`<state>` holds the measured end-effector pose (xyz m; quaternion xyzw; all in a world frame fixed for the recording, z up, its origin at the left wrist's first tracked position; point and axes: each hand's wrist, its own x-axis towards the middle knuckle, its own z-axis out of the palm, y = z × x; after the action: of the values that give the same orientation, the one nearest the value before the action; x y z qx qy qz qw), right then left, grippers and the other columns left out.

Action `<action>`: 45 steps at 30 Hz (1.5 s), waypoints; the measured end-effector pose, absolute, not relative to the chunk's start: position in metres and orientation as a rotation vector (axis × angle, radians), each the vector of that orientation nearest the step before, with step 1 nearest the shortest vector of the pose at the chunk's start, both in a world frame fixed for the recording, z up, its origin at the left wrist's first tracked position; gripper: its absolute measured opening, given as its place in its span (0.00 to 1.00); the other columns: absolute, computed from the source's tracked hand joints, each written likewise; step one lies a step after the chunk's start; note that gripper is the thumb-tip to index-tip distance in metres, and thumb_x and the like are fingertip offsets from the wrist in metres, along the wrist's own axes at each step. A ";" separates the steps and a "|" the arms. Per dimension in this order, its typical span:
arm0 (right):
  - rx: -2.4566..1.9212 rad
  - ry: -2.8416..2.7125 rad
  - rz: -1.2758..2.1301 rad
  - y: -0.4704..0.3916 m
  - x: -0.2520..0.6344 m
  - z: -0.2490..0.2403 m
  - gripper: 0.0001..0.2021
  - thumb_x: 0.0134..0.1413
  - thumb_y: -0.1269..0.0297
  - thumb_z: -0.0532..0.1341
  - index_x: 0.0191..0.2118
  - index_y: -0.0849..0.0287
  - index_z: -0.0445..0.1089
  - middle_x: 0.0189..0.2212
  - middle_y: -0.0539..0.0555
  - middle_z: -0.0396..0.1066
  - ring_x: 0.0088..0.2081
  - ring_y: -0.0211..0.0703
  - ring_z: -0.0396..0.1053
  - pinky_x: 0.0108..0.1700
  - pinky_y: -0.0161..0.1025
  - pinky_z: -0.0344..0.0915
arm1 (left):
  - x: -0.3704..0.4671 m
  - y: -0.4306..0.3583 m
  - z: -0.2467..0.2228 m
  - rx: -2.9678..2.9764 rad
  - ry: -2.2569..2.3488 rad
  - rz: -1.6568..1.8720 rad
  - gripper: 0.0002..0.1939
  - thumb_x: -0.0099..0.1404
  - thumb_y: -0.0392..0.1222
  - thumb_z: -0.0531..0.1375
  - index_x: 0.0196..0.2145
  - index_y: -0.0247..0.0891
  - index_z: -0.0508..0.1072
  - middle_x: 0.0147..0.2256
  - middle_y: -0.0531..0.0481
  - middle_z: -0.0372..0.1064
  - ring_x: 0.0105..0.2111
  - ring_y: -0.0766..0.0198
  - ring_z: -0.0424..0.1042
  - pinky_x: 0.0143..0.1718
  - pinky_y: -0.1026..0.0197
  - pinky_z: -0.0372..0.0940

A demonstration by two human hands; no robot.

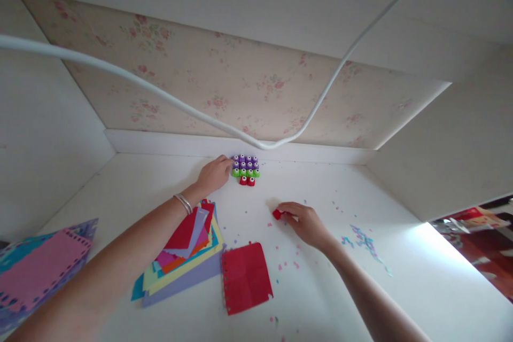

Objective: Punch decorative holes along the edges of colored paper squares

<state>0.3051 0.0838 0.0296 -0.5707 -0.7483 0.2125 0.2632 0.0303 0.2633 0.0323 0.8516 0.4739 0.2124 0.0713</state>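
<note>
Between the thumb and fingers of my right hand (300,219) is a small red paper punch (277,214), held low over the white tabletop. My left hand (216,173) is closed, its fingers curled and their tips against the left side of a tight block of small punches. That block has two rows of purple punches (242,164), a row of green punches (243,173) in front, and two red punches (247,181) nearest me. All have white tops with a dark dot. Whatever lies inside my left fingers is hidden.
A pile of coloured paper (188,267) lies partly under my left forearm. A red sheet (246,278) with a notched edge is beside it. Pink punched paper (48,267) lies far left. Paper bits (366,243) are scattered right. A white cable (264,145) hangs across the view.
</note>
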 end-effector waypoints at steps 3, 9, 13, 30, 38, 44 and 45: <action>-1.520 -2.005 0.513 0.120 0.303 0.019 0.16 0.56 0.74 0.54 0.41 0.50 0.76 0.45 0.49 0.76 0.46 0.44 0.74 0.49 0.40 0.69 | 0.022 0.245 0.035 2.540 1.410 0.668 0.16 0.69 0.35 0.51 0.48 0.41 0.74 0.48 0.49 0.70 0.44 0.62 0.72 0.49 0.60 0.65; -1.470 -1.968 0.352 0.182 0.285 0.005 0.16 0.49 0.78 0.57 0.36 0.53 0.78 0.44 0.53 0.76 0.48 0.45 0.72 0.55 0.44 0.66 | -0.007 0.152 0.046 2.504 1.210 0.743 0.14 0.71 0.37 0.50 0.45 0.41 0.74 0.45 0.50 0.71 0.42 0.64 0.73 0.47 0.61 0.67; -1.456 -1.919 0.344 0.201 0.278 -0.004 0.16 0.50 0.78 0.56 0.38 0.54 0.77 0.40 0.53 0.76 0.44 0.43 0.73 0.51 0.42 0.68 | -0.017 0.066 0.046 2.549 0.977 0.642 0.13 0.71 0.36 0.51 0.44 0.43 0.74 0.42 0.50 0.72 0.41 0.63 0.72 0.45 0.60 0.69; -1.542 -2.098 0.251 0.172 0.237 0.006 0.08 0.56 0.66 0.60 0.33 0.53 0.77 0.33 0.51 0.78 0.37 0.44 0.73 0.44 0.38 0.66 | -0.033 0.011 0.008 2.623 0.872 0.737 0.10 0.67 0.32 0.56 0.42 0.41 0.75 0.40 0.48 0.73 0.42 0.57 0.71 0.46 0.51 0.70; -1.574 -2.142 0.192 0.178 0.224 0.006 0.13 0.59 0.72 0.55 0.37 0.55 0.77 0.40 0.54 0.77 0.44 0.44 0.72 0.50 0.38 0.63 | -0.032 0.012 0.006 2.630 0.860 0.696 0.10 0.67 0.33 0.57 0.42 0.41 0.75 0.41 0.48 0.72 0.42 0.57 0.70 0.46 0.51 0.68; -1.666 -1.962 0.162 0.160 0.235 -0.003 0.13 0.57 0.71 0.55 0.39 0.55 0.77 0.40 0.54 0.77 0.41 0.44 0.73 0.48 0.38 0.65 | -0.034 0.012 0.006 2.618 0.858 0.710 0.09 0.67 0.32 0.56 0.41 0.41 0.75 0.41 0.48 0.72 0.43 0.58 0.70 0.46 0.51 0.68; -1.691 -1.912 0.152 0.158 0.239 -0.006 0.13 0.57 0.71 0.54 0.39 0.56 0.77 0.40 0.55 0.77 0.40 0.44 0.73 0.48 0.39 0.66 | -0.034 0.012 0.006 2.615 0.854 0.718 0.09 0.67 0.33 0.56 0.41 0.40 0.75 0.41 0.48 0.72 0.43 0.58 0.70 0.46 0.51 0.68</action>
<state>0.2393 0.1581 -0.0058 -0.6331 -0.7162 0.0571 0.2881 -0.0338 0.0119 0.0057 0.9096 0.2972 0.2496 0.1486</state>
